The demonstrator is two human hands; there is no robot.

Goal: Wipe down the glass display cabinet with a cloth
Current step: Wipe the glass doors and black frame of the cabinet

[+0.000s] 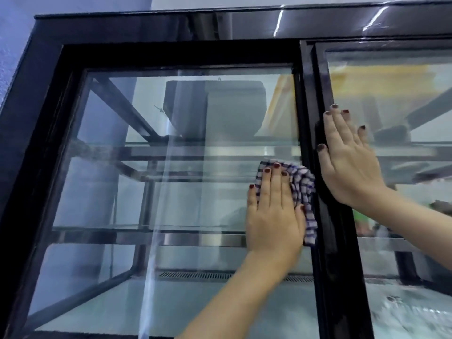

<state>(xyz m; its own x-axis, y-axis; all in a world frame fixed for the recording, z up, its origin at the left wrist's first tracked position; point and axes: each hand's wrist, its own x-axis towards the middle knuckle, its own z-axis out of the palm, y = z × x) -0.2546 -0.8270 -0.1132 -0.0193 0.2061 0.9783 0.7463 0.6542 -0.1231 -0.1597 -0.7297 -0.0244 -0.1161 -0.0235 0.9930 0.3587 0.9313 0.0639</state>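
Both hands flat and apart, one to each side of the centre post, neither curled round anything. Left hand [274, 211]: fingers straight, pressing the checked cloth [304, 192] against the left glass pane [146, 196] at roughly mid-height, just beside the black centre post [308, 106]. Cloth bunched out past the thumb side and touching that post. Right hand [349, 155]: open palm, fingers spread, resting across the post edge and onto the right pane [396, 99]. Reads as bracing (or keeping a sliding door from shifting, cannot tell which). Cabinet close up: black frame [171, 53] filling the view, with glass shelves [195, 152] and a vent grille [195, 275] visible through the pane. Progress, as judgement only: mid-wipe on the left pane, at its right-hand edge. Pale vertical streak [166, 167] down the left pane, either a wipe boundary or a plain reflection, cannot tell. Left pane fairly clean to look through, so possibly largely done, but no way of confirming. Lower corner of the right pane hazy and smeared-looking, so likely not yet wiped. Probably left: strip of left pane by the post, whole right pane, frame and top rail. Early-to-middle, not near finished.
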